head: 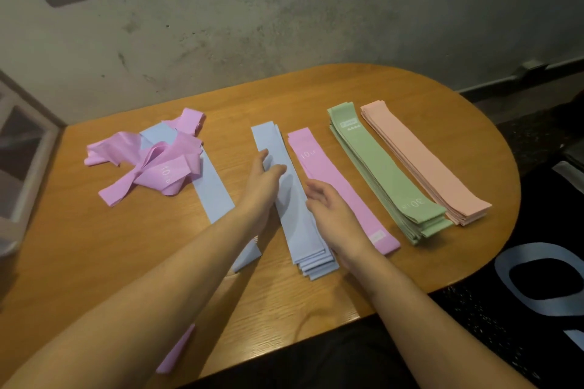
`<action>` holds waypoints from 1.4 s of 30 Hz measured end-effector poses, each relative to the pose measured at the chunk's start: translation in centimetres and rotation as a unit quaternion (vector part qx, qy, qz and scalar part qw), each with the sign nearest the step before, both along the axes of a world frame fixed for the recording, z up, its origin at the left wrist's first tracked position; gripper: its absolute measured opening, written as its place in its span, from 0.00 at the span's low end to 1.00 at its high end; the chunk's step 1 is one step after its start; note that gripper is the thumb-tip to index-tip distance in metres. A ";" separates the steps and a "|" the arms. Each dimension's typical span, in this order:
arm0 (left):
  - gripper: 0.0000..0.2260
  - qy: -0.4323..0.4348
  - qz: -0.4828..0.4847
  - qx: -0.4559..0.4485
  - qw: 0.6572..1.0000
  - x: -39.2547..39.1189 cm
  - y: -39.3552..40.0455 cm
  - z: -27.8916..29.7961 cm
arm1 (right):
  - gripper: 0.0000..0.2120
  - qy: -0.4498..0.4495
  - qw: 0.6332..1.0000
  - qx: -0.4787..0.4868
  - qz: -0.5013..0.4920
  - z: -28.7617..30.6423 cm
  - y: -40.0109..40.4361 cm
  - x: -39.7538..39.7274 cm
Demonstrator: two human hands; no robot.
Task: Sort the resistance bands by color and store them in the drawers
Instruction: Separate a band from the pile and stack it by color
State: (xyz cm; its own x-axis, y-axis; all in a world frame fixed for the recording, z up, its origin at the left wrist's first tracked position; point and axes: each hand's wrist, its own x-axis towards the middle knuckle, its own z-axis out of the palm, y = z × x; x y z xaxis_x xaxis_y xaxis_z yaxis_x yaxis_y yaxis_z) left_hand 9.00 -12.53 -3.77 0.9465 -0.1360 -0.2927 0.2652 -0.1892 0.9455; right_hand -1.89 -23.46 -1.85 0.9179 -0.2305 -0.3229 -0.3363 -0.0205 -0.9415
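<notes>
Four sorted stacks of flat bands lie side by side on the wooden table (316, 309): light blue (300, 230), pink (338, 189), green (379, 174) and peach (423, 161). My left hand (264, 174) rests on the upper half of the blue stack, fingers and thumb spread over its left edge. My right hand (325, 202) hovers with relaxed fingers along the stack's right edge, partly over the pink stack, holding nothing. At the left is a tangled pile of pink bands (151, 158) lying over a loose blue band (215, 193).
Another blue band (249, 257) pokes out under my left forearm, and a pink band (177, 354) lies near the table's front edge. A pale drawer unit (22, 148) stands at the far left. A concrete wall runs behind the table. Dark fabric with a blue print (537, 278) is at the right.
</notes>
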 end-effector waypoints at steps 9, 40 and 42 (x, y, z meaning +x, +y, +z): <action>0.19 -0.017 0.000 -0.004 1.000 -1.6 2.0 1.2 | 0.19 -0.069 0.992 -0.106 -0.009 0.5 0.7 -0.1; 0.06 -0.295 -0.055 0.216 0.929 -7.7 18.7 -2.6 | 0.16 -0.103 0.892 -0.398 0.190 -3.5 12.9 -1.2; 0.07 -0.313 -0.073 0.236 0.917 -7.8 18.7 -2.5 | 0.14 -0.108 0.892 -0.394 0.192 -3.5 12.9 -1.3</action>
State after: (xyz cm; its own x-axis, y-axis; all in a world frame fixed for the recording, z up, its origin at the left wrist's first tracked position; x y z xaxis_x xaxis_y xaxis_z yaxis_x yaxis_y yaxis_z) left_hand 1.22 6.12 -6.31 0.9308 -0.2730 0.2430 -0.3626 -0.6070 0.7071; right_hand -3.21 -10.53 -5.38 0.9993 0.0373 -0.0045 0.0263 -0.7793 -0.6261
